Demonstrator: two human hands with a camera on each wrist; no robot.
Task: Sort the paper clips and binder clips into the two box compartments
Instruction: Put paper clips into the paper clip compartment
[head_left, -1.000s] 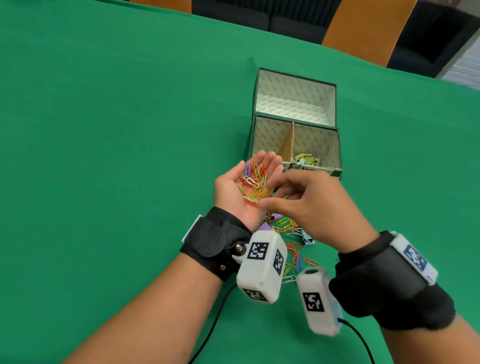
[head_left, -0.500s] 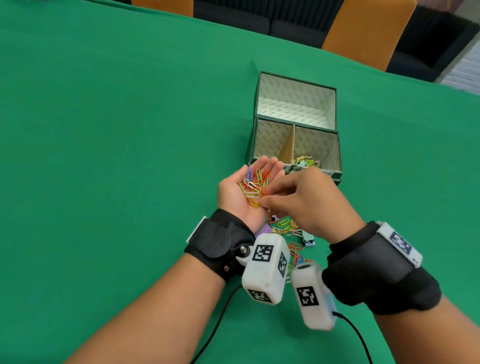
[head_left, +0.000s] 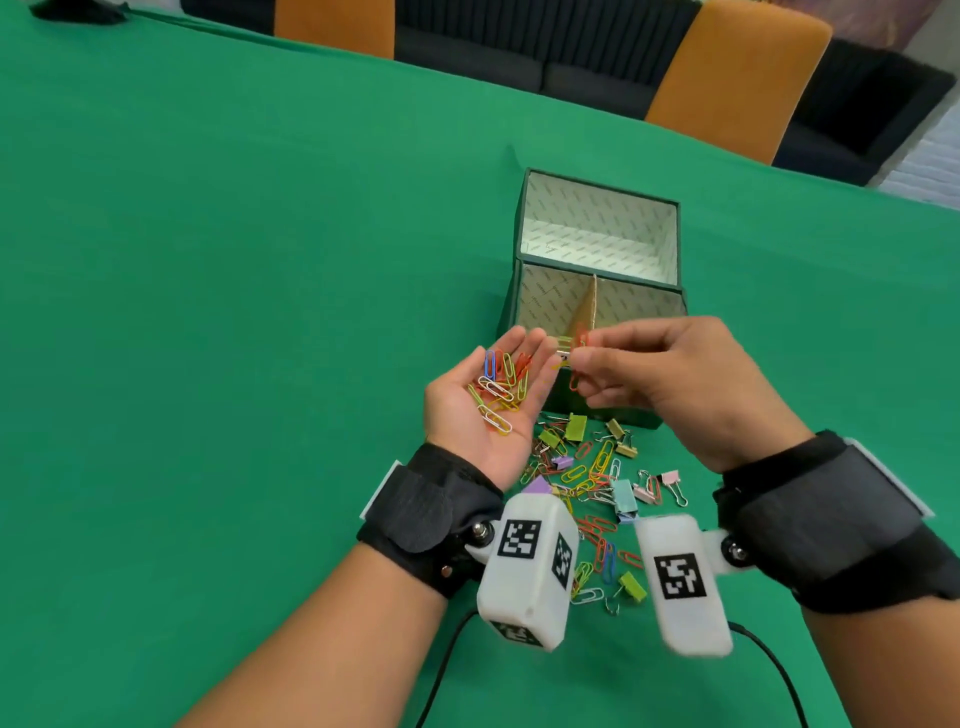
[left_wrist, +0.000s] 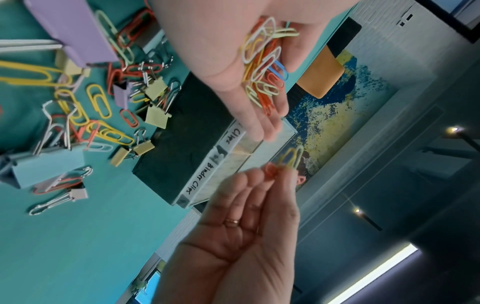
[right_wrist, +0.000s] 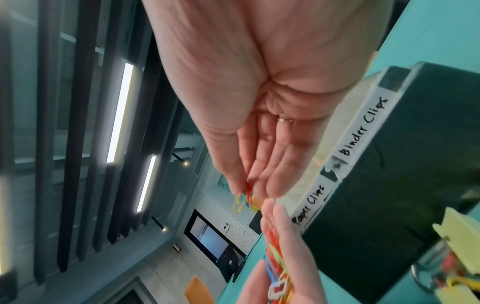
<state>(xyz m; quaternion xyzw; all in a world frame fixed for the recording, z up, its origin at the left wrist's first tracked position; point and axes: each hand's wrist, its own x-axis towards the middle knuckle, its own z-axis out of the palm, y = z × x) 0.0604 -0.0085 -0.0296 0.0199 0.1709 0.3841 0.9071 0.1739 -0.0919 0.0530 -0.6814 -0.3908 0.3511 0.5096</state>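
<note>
My left hand (head_left: 457, 415) is palm up and cupped, with several coloured paper clips (head_left: 498, 387) lying in it. Just to its right, my right hand (head_left: 576, 359) pinches a few red and yellow paper clips (head_left: 577, 340) between thumb and fingertips, over the front rim of the dark green box (head_left: 519, 312). The left wrist view shows that pinch (left_wrist: 288, 161) and the filled palm (left_wrist: 262, 61). A cardboard divider (head_left: 587, 312) splits the box in two; its front labels read "Paper Clips" (right_wrist: 310, 205) and "Binder Clips" (right_wrist: 363, 127). My right hand hides the right compartment's floor.
A loose pile of paper clips and binder clips (head_left: 587, 478) lies on the green cloth between my wrists, right in front of the box. The box lid (head_left: 597, 228) lies open side up behind it. Orange chairs (head_left: 737, 78) line the far table edge.
My right hand has left the left palm, taking a few paper clips with it, and moved up and right to the box's front rim. The left hand still holds its clips.
</note>
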